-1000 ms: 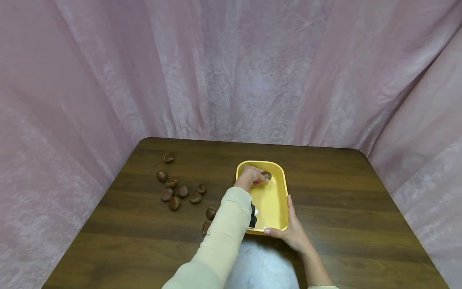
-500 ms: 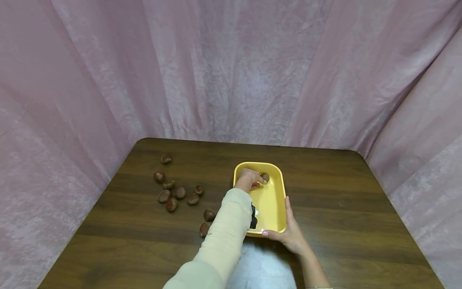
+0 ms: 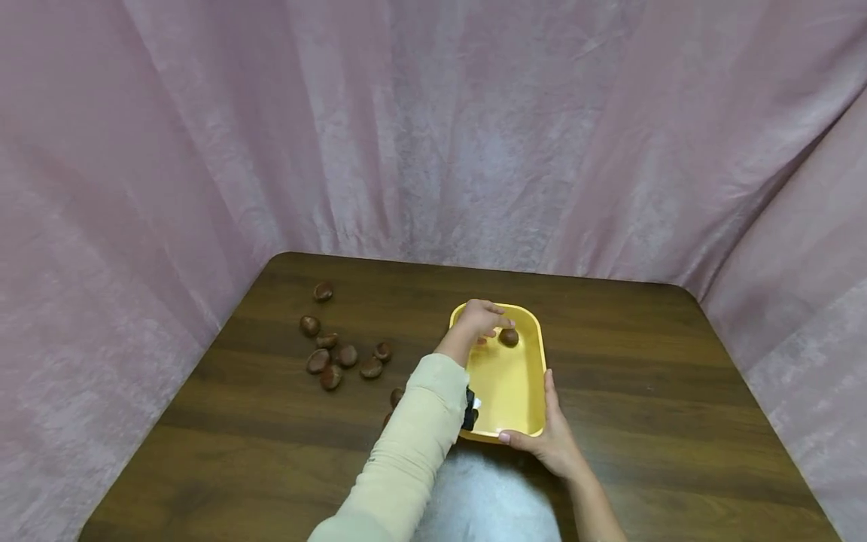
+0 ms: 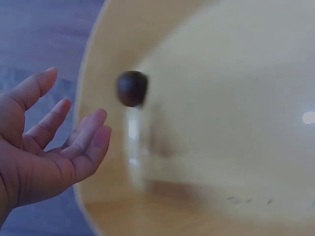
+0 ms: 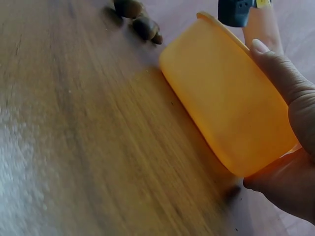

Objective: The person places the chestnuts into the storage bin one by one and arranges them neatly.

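Inside the far end of a yellow plastic tub, one brown chestnut is just below my left hand. Fingers spread and parted from it, that hand holds nothing in the left wrist view. The chestnut looks blurred there; whether it touches the tub floor I cannot tell. My right hand grips the near right corner of the tub, thumb at the near rim and fingers along the side. In the right wrist view the thumb lies at the rim of the orange-looking tub.
Several loose chestnuts are scattered on the brown wooden table, left of the tub. Two more chestnuts lie partly behind the left sleeve. Pink curtains hang around the table.
The left fingers have let go of the chestnut and lifted slightly away from it. The right hand keeps its hold on the tub. The head view has shifted a little.
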`<action>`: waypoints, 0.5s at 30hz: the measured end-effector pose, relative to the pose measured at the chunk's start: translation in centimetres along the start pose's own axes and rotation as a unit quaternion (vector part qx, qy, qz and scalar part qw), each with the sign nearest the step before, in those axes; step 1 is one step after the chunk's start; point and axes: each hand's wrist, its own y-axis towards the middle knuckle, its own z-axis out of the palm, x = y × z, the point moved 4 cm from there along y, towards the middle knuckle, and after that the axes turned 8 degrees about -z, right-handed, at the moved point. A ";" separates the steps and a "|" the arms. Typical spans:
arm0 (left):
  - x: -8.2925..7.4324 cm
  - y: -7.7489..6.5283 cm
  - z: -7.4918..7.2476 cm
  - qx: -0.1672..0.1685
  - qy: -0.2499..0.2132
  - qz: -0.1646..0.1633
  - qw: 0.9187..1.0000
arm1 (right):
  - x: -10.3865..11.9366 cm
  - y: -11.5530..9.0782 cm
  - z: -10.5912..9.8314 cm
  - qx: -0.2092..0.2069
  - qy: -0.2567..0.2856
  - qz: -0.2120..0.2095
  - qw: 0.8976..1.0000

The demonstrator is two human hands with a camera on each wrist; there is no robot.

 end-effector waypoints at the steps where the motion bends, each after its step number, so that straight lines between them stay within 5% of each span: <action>1: -0.3 -0.3 -0.2 0.003 0.007 0.011 1.000 | 0.0 0.0 0.0 0.002 0.000 0.002 1.000; 4: -0.9 -1.1 -0.5 0.014 0.009 0.040 0.999 | -0.1 -0.1 -0.1 0.005 -0.005 0.004 1.000; 11: -1.4 -2.3 -0.7 0.039 -0.076 0.084 0.993 | 0.0 0.1 -0.6 0.002 -0.009 -0.002 1.000; 15: -1.1 -3.2 -1.0 0.042 -0.068 0.100 0.992 | 0.0 0.1 -0.6 0.008 -0.014 0.001 1.000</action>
